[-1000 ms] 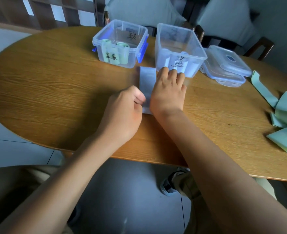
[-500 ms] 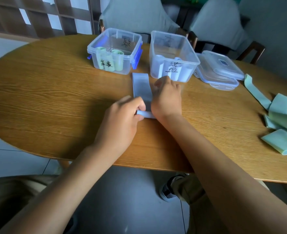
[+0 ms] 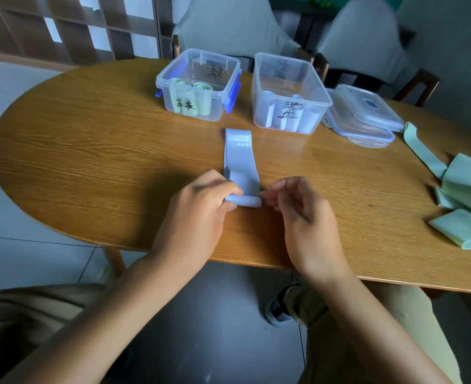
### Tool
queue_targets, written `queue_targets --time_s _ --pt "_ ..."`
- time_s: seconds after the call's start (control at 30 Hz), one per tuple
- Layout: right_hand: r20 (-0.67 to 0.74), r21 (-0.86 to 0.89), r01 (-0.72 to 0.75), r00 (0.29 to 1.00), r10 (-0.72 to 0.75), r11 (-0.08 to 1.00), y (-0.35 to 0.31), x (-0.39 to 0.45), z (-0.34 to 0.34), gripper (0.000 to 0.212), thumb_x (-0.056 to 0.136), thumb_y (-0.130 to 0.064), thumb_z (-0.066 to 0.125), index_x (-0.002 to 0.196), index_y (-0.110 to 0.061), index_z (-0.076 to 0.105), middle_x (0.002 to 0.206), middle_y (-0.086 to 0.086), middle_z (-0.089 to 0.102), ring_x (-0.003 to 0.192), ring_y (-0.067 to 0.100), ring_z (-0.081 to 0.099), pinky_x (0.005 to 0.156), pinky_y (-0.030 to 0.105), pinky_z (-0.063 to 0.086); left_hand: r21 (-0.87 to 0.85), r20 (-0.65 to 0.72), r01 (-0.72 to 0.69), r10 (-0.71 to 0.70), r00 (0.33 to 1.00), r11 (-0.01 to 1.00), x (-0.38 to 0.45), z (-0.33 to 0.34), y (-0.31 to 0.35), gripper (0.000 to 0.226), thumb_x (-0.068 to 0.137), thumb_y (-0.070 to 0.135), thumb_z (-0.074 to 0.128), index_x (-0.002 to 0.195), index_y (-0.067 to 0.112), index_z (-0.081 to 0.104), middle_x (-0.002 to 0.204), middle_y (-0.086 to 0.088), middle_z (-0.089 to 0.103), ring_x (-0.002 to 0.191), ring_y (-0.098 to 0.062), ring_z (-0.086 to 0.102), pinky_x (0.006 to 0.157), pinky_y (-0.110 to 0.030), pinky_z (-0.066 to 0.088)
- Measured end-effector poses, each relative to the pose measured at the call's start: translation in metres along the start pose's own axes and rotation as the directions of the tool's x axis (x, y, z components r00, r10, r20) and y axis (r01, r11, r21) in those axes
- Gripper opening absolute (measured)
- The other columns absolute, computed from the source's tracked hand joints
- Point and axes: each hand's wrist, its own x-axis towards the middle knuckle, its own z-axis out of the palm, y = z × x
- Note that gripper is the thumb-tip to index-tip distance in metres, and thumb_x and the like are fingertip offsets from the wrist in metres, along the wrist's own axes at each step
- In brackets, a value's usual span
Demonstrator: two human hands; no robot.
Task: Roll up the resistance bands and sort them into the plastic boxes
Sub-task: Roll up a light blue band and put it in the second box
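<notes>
Near the front edge of the surface (image 3: 90, 162), the blue resistance band (image 3: 239, 164) is being rolled, its started roll pinched by the left hand (image 3: 201, 212) and right hand (image 3: 300, 212); further rolling toward the blue-band box (image 3: 289, 92) is judged next.

An oval wooden tabletop (image 3: 90, 162) carries two clear boxes (image 3: 198, 87) (image 3: 289, 95) near its far edge, stacked lids (image 3: 364, 115) beside them, a blue band (image 3: 239, 162) mid-table, and green bands (image 3: 461, 200) at the right edge.
</notes>
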Motion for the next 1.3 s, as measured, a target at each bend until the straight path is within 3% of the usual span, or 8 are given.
queue_targets --time_s 0.3,0.43,0.53,0.63,0.8,0.93,1.1,1.3 --pt "-0.013 0.295 -0.235 0.968 0.25 0.926 -0.029 -0.03 0.005 0.021 0.102 -0.004 0.049 0.093 -0.013 0.066 0.096 0.003 0.076 0.096 0.009 0.073 0.089 0.035 0.059 0.053 -0.081 0.073 -0.068 0.994 0.996 -0.013 -0.001 0.011 0.028 0.075 -0.002 0.081 0.099 0.012 0.078 0.09 0.0 0.07 0.074 -0.018 0.066 0.067 -0.024 0.05" --pt "-0.018 0.294 -0.254 0.963 0.27 0.922 -0.031 -0.033 0.008 0.022 0.102 -0.005 0.05 0.092 -0.017 0.067 0.097 0.001 0.076 0.095 0.009 0.073 0.091 0.038 0.058 -0.048 -0.119 0.256 -0.26 0.958 0.965 -0.016 -0.006 0.023 0.035 0.082 0.002 0.076 0.113 0.018 0.075 0.101 0.003 0.077 0.088 -0.015 0.073 0.081 -0.038 0.06" --pt "-0.015 0.276 -0.271 0.958 0.286 0.922 -0.032 -0.033 0.009 0.019 0.101 -0.009 0.053 0.093 -0.019 0.067 0.096 0.0 0.076 0.09 0.007 0.073 0.092 0.041 0.058 -0.174 -0.055 0.411 -0.426 0.903 0.895 -0.018 -0.016 0.032 0.041 0.088 0.004 0.066 0.125 0.023 0.07 0.111 0.01 0.075 0.099 -0.004 0.07 0.095 -0.029 0.054" --pt "-0.011 0.274 -0.269 0.959 0.283 0.923 -0.032 -0.034 0.008 0.019 0.101 -0.008 0.053 0.094 -0.019 0.068 0.096 -0.001 0.076 0.092 0.006 0.073 0.092 0.04 0.058 -0.25 0.032 0.488 -0.496 0.868 0.837 -0.025 -0.023 0.042 0.047 0.089 0.002 0.058 0.13 0.024 0.065 0.122 0.011 0.07 0.109 0.0 0.065 0.094 -0.016 0.048" --pt "0.037 0.291 -0.266 0.963 0.267 0.919 -0.034 -0.034 0.006 0.022 0.099 -0.001 0.05 0.096 -0.015 0.067 0.099 0.003 0.076 0.098 0.007 0.071 0.09 0.032 0.058 -0.377 0.15 0.509 -0.491 0.858 0.774 -0.038 -0.017 0.046 0.062 0.088 0.011 0.048 0.147 0.027 0.047 0.143 0.006 0.057 0.127 0.0 0.053 0.109 -0.033 0.046" --pt "0.052 0.319 -0.265 0.963 0.263 0.91 -0.036 -0.035 0.005 0.022 0.099 0.001 0.05 0.097 -0.015 0.065 0.1 0.003 0.076 0.099 0.009 0.071 0.091 0.031 0.057 -0.366 0.182 0.528 -0.497 0.848 0.767 -0.042 -0.015 0.047 0.06 0.094 0.002 0.046 0.148 0.03 0.045 0.136 0.011 0.056 0.106 0.011 0.053 0.103 -0.026 0.045" --pt "0.049 0.332 -0.311 0.948 0.313 0.891 -0.037 -0.039 0.008 0.022 0.099 -0.002 0.055 0.11 -0.021 0.06 0.104 -0.005 0.076 0.097 0.006 0.071 0.09 0.033 0.056 -0.483 0.204 0.563 -0.539 0.818 0.671 -0.039 -0.015 0.047 0.061 0.096 -0.005 0.042 0.151 0.019 0.04 0.15 0.002 0.048 0.135 -0.004 0.046 0.115 -0.025 0.036" --pt "0.037 0.225 -0.254 0.967 0.252 0.941 -0.036 -0.041 0.01 0.024 0.097 0.0 0.055 0.108 -0.02 0.064 0.108 -0.008 0.074 0.108 0.0 0.067 0.1 0.037 0.053 -0.498 0.197 0.552 -0.533 0.823 0.669 -0.04 -0.015 0.049 0.058 0.095 -0.006 0.041 0.148 0.017 0.042 0.148 0.0 0.049 0.135 -0.005 0.047 0.115 -0.025 0.036"
